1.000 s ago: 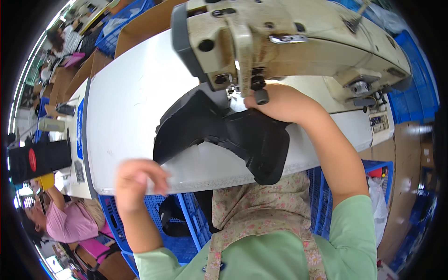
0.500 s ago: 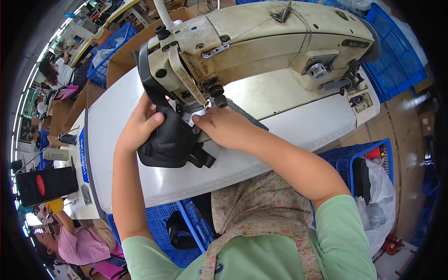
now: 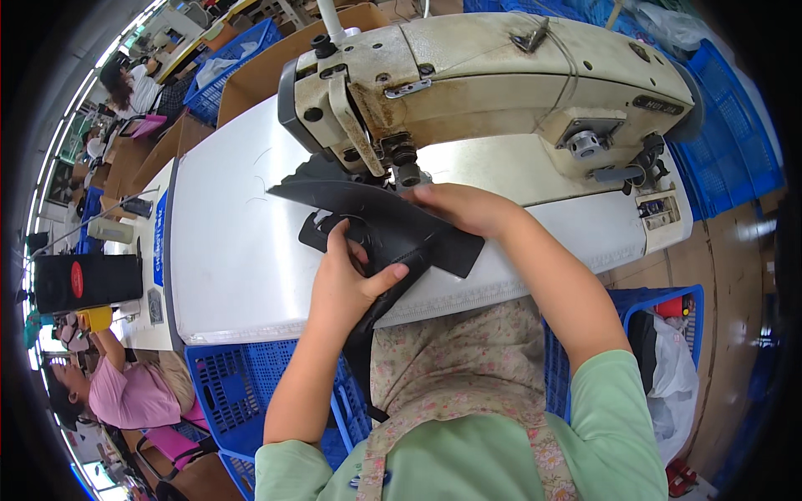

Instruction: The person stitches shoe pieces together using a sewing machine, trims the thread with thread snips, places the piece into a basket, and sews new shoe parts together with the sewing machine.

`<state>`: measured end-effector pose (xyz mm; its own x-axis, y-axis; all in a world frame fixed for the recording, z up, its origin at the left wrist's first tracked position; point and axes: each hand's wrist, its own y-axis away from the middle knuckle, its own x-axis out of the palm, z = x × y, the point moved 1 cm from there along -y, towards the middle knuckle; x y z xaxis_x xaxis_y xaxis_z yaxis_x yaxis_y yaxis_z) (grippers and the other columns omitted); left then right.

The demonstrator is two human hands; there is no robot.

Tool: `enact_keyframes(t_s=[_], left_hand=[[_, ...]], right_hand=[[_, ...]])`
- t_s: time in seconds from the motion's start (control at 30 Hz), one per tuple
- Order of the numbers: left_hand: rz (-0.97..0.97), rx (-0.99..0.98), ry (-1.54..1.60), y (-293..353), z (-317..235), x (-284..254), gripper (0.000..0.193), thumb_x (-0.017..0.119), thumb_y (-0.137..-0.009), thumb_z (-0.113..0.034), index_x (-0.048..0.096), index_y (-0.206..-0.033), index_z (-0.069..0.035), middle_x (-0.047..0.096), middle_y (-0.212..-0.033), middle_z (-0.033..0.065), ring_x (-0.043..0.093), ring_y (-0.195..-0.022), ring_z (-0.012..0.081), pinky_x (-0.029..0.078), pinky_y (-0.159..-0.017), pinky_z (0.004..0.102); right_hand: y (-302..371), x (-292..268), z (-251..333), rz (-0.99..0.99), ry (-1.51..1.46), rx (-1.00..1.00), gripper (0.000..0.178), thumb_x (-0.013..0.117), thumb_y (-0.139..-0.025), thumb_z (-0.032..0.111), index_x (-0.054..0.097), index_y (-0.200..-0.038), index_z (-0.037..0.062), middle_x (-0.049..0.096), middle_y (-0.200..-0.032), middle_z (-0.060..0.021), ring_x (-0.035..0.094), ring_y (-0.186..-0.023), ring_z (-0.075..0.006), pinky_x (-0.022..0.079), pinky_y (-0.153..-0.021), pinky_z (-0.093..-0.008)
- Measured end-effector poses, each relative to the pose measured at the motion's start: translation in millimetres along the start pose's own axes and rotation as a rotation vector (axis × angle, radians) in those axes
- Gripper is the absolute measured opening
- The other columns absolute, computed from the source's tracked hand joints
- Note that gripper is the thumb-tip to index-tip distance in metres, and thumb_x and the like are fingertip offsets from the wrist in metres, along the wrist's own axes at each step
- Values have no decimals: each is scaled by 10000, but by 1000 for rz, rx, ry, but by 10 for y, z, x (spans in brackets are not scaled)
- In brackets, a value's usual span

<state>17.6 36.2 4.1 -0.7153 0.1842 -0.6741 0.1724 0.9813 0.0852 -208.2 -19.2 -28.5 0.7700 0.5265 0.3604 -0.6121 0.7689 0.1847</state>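
Note:
A black sewn piece (image 3: 401, 225), made of flat panels and a folded, seamed part, lies at an angle on the near side of the sewing machine (image 3: 501, 100). My left hand (image 3: 355, 280) is closed around its near part, with the thumb on top and a finger curled into a fold. At the panel's right edge, my right hand (image 3: 468, 209) pinches the material just right of the presser foot area; most of its fingers are hidden. The needle is hard to make out behind the machine's head. A black strap (image 3: 359, 359) hangs off the table edge toward my lap.
Under the table's front edge stand blue plastic crates (image 3: 251, 384). Another blue crate (image 3: 700, 334) with plastic bags is at my right. A black box-shaped device (image 3: 88, 282) sits at the left, near a co-worker in pink (image 3: 138, 388). Cardboard boxes (image 3: 284, 67) stand behind the machine.
The black piece has come toward me and right, turned and spread flatter. My left hand moved right and nearer with it; my right hand shifted slightly right. The whole view shifted a little.

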Motion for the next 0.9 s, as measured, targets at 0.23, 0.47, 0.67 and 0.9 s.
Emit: enact_keyframes(t_s=[0.23, 0.47, 0.67, 0.9], left_hand=[[12, 264, 75, 160, 105, 187, 1105, 900, -607, -311, 260, -1411, 96, 536, -1232, 239, 534, -1176, 340, 422, -1012, 386], [146, -128, 966, 63, 61, -5, 686, 678, -854, -402, 453, -1323, 46, 547, -1264, 132, 531, -1151, 225, 405, -995, 329], [-31, -261, 549, -71, -88, -112, 356, 661, -801, -114, 592, -1104, 59, 648, -1048, 124, 605, -972, 204, 465, -862, 300], [60, -274, 353, -408, -284, -569, 431, 686, -748, -137, 610, -1121, 65, 661, -1042, 130, 609, -977, 230, 449, -909, 317]], right_hand=[[98, 328, 60, 82, 526, -137, 644, 589, -939, 320, 316, -1496, 147, 526, -1364, -148, 482, -1270, -231, 361, -1063, -322], [110, 543, -142, -44, 966, -375, 527, 519, -970, 295, 372, -1460, 167, 517, -1386, -85, 463, -1290, -258, 232, -1111, -524], [33, 314, -194, -130, 941, -462, 440, 539, -947, 298, 522, -1339, 98, 573, -1295, -142, 526, -1187, -297, 339, -1064, -437], [-544, -475, 350, -415, 1068, 194, 510, 605, -885, 376, 573, -1294, 72, 533, -1350, -182, 479, -1268, -300, 332, -1084, -368]])
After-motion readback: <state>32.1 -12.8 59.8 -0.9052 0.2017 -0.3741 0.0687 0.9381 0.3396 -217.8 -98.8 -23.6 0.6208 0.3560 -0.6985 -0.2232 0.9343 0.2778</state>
